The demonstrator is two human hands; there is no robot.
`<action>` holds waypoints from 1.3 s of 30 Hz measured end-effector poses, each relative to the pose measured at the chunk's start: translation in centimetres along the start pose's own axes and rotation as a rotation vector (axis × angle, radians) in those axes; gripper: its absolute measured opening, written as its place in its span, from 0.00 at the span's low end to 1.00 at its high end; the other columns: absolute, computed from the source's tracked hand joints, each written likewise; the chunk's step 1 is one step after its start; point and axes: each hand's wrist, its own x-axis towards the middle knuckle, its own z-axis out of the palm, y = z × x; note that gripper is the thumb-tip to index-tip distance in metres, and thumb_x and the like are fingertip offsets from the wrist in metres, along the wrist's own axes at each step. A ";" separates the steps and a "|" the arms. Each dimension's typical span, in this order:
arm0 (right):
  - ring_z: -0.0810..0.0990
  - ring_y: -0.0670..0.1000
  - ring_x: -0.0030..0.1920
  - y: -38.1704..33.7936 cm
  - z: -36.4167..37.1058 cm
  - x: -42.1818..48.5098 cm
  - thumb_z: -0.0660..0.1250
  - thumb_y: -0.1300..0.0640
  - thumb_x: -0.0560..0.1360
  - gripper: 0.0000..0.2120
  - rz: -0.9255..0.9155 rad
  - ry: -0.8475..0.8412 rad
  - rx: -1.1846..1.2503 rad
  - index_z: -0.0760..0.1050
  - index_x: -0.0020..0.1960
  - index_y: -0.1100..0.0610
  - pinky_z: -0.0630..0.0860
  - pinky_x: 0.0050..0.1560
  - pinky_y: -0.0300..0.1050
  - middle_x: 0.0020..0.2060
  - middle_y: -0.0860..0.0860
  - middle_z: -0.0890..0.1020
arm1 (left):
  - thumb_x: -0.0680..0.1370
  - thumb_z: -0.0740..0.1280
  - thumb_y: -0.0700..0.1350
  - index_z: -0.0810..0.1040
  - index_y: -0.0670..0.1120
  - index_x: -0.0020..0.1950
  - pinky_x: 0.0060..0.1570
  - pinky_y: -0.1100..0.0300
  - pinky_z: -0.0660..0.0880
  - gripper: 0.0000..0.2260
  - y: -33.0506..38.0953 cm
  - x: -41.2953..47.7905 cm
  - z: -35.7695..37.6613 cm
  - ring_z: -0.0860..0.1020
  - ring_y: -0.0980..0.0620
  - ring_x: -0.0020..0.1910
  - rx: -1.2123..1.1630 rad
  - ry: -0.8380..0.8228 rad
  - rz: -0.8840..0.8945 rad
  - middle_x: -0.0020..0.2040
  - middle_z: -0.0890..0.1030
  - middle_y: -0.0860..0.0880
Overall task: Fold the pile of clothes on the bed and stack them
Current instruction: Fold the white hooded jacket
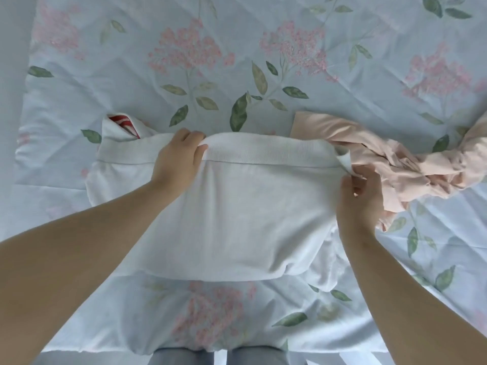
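Note:
A white garment [237,212] with a ribbed band along its far edge lies spread on the bed in front of me. My left hand [179,156] grips that ribbed band left of its middle, fingers curled over the edge. My right hand [361,191] pinches the garment's right corner. A bit of red and white print [126,123] shows at the garment's far left corner. A crumpled peach garment [382,156] lies to the right, touching the white one beside my right hand.
The bed is covered by a pale blue quilt [237,61] with pink flowers and green leaves. Its near edge [184,349] runs just above my legs. The left edge of the bed lies at the far left.

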 end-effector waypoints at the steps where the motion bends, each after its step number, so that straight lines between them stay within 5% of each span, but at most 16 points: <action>1: 0.75 0.48 0.49 0.5 -0.1 -0.3 0.63 0.60 0.76 0.17 0.022 -0.028 0.002 0.69 0.65 0.55 0.70 0.53 0.42 0.47 0.47 0.77 | 0.80 0.61 0.40 0.71 0.39 0.66 0.50 0.48 0.70 0.15 0.1 -0.2 0.5 0.73 0.37 0.57 -0.031 -0.032 -0.022 0.62 0.71 0.37; 4: 0.73 0.56 0.60 2.9 -0.5 -2.4 0.69 0.52 0.74 0.27 0.203 -0.076 -0.117 0.63 0.70 0.56 0.69 0.61 0.51 0.60 0.54 0.72 | 0.80 0.61 0.48 0.52 0.47 0.78 0.71 0.45 0.55 0.29 1.0 -2.0 2.5 0.54 0.39 0.75 0.061 -0.253 -0.096 0.77 0.50 0.40; 7: 0.74 0.57 0.55 5.0 -1.3 -6.2 0.69 0.46 0.73 0.26 0.359 -0.128 -0.196 0.66 0.65 0.58 0.69 0.57 0.52 0.56 0.55 0.73 | 0.80 0.55 0.57 0.46 0.54 0.78 0.72 0.42 0.44 0.30 3.0 -4.7 4.0 0.45 0.43 0.77 0.248 -0.263 -0.021 0.79 0.45 0.47; 13: 0.76 0.55 0.47 8.1 -2.5 -9.8 0.65 0.42 0.75 0.17 0.442 -0.322 -0.234 0.69 0.54 0.55 0.71 0.45 0.50 0.48 0.53 0.76 | 0.80 0.48 0.62 0.38 0.59 0.76 0.72 0.41 0.40 0.29 4.0 -7.3 6.3 0.35 0.45 0.76 0.334 -0.535 -0.100 0.77 0.34 0.52; 18: 0.75 0.55 0.43 8.5 -3.5 -10.8 0.61 0.55 0.78 0.04 0.387 -0.323 -0.282 0.68 0.48 0.55 0.67 0.39 0.47 0.43 0.53 0.77 | 0.80 0.51 0.61 0.39 0.59 0.77 0.73 0.43 0.43 0.30 3.4 -6.5 5.8 0.37 0.45 0.76 0.327 -0.557 -0.065 0.77 0.36 0.53; 21: 0.72 0.57 0.39 8.7 -4.1 -11.2 0.60 0.62 0.78 0.06 0.364 -0.298 -0.352 0.67 0.41 0.59 0.65 0.37 0.48 0.35 0.54 0.75 | 0.80 0.51 0.61 0.39 0.59 0.77 0.74 0.43 0.43 0.30 3.4 -6.4 5.7 0.37 0.46 0.76 0.327 -0.570 -0.056 0.77 0.36 0.53; 24: 0.73 0.60 0.49 9.4 -5.8 -10.6 0.56 0.62 0.78 0.07 0.336 -0.139 -0.507 0.73 0.51 0.59 0.66 0.51 0.52 0.44 0.56 0.79 | 0.80 0.52 0.60 0.39 0.59 0.77 0.74 0.44 0.43 0.30 3.4 -6.3 5.5 0.37 0.46 0.76 0.323 -0.573 -0.050 0.77 0.36 0.52; 26: 0.70 0.59 0.55 9.7 -6.1 -10.4 0.54 0.63 0.79 0.13 0.380 -0.192 -0.634 0.72 0.59 0.56 0.62 0.56 0.52 0.52 0.55 0.79 | 0.80 0.52 0.60 0.39 0.59 0.77 0.74 0.44 0.43 0.30 3.3 -6.2 5.3 0.37 0.46 0.76 0.312 -0.578 -0.051 0.77 0.36 0.52; 29: 0.64 0.57 0.65 7.7 -4.4 -10.0 0.55 0.67 0.75 0.25 0.429 -0.199 -0.647 0.66 0.69 0.50 0.59 0.62 0.52 0.68 0.53 0.69 | 0.81 0.54 0.58 0.42 0.57 0.77 0.74 0.47 0.43 0.30 3.2 -6.5 4.8 0.38 0.47 0.76 0.226 -0.567 -0.050 0.78 0.37 0.52; 31: 0.62 0.57 0.69 4.9 -2.6 -9.7 0.56 0.67 0.75 0.27 0.257 -0.133 -0.560 0.64 0.71 0.51 0.57 0.66 0.53 0.71 0.53 0.65 | 0.81 0.56 0.54 0.47 0.55 0.78 0.74 0.51 0.46 0.28 2.4 -7.0 4.0 0.41 0.49 0.77 0.115 -0.488 -0.048 0.78 0.42 0.51; 35: 0.72 0.57 0.61 0.3 2.7 -9.6 0.59 0.65 0.75 0.20 -0.113 -0.386 -0.444 0.70 0.66 0.54 0.66 0.64 0.52 0.63 0.53 0.71 | 0.81 0.58 0.45 0.63 0.49 0.74 0.70 0.50 0.57 0.21 -1.2 -9.0 1.6 0.53 0.47 0.76 0.027 -0.225 -0.150 0.77 0.55 0.47; 39: 0.74 0.56 0.59 -2.9 8.6 -9.3 0.59 0.61 0.77 0.20 -0.238 -0.604 -0.456 0.68 0.68 0.50 0.72 0.56 0.50 0.61 0.52 0.71 | 0.80 0.58 0.39 0.68 0.48 0.70 0.66 0.46 0.62 0.18 -6.4 -9.7 -0.8 0.60 0.43 0.72 0.018 -0.069 -0.364 0.75 0.61 0.47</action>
